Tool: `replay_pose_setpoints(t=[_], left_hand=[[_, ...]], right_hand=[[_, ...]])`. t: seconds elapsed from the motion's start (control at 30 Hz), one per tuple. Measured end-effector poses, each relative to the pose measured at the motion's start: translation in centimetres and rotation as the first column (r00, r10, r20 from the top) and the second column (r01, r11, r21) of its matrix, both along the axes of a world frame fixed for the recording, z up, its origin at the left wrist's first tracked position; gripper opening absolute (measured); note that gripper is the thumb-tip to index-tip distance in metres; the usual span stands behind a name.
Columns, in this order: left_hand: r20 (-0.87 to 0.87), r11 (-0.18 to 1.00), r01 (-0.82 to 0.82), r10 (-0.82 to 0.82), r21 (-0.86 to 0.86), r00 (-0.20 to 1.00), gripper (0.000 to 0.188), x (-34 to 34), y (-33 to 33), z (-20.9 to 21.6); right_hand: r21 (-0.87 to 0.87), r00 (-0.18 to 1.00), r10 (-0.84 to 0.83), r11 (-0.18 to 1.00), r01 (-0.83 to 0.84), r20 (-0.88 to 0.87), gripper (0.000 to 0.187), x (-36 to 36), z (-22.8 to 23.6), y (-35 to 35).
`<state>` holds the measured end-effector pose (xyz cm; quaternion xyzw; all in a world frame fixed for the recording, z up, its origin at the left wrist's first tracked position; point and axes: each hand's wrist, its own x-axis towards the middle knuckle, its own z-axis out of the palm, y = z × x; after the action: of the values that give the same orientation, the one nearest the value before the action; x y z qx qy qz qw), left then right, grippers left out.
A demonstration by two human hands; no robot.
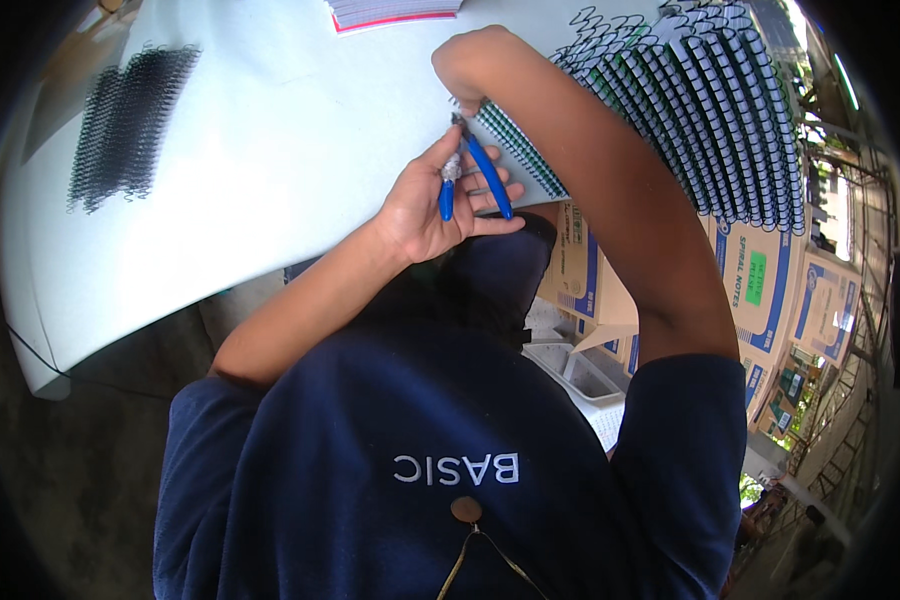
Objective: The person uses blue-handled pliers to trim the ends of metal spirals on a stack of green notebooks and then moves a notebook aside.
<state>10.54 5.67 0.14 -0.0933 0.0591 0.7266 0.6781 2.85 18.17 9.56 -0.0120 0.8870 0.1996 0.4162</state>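
A pair of pliers with blue handles [492, 182] lies across the upturned palm of my left hand [422, 205]. My thumb steadies it near the jaws, and the handles are spread. Just beyond the jaws my right hand [473, 60] bends down over the end of a spiral-bound notebook [518, 150]. Its fingers are curled, and their tips are largely hidden, so I cannot make out what they pinch. The notebook's coiled edge runs from that hand down toward the table's near edge, partly under my right forearm.
Several spiral-bound notebooks [705, 110] fan out at the right of the white table [260, 140]. A bundle of loose black coils [130, 125] lies at the left. A paper stack [390, 12] sits at the far edge. Cardboard boxes [760, 280] and a white tray [580, 375] stand below right.
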Motion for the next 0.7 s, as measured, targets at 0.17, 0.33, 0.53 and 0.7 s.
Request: replay_pose_setpoints(t=[0.17, 0.33, 0.53, 0.7], left_hand=[[-0.048, 0.992, 0.095, -0.099, -0.078, 0.994, 0.056, 0.7, 0.5, 0.2], [-0.141, 0.977, 0.094, -0.122, -0.189, 0.983, 0.054, 0.1, 1.0, 0.7], [-0.344, 0.968, 0.086, -0.166, -0.237, 0.924, 0.049, -0.4, 1.1, 0.1], [-0.358, 0.920, 0.033, -0.185, -0.390, 0.915, 0.049, -0.6, 0.9, 2.7]], right_hand=[[0.009, 0.985, -0.170, 0.985, 0.170, -0.004, 0.023, -0.8, -2.3, 1.1], [-0.025, 0.984, -0.175, 0.984, 0.175, 0.011, 0.018, -0.8, -1.4, 0.3], [0.035, 0.994, -0.090, 0.996, 0.088, 0.055, 0.018, -1.5, -4.0, 1.5], [-0.069, 0.991, -0.111, 0.991, 0.117, 0.074, 0.028, -2.1, -2.7, 1.6]])
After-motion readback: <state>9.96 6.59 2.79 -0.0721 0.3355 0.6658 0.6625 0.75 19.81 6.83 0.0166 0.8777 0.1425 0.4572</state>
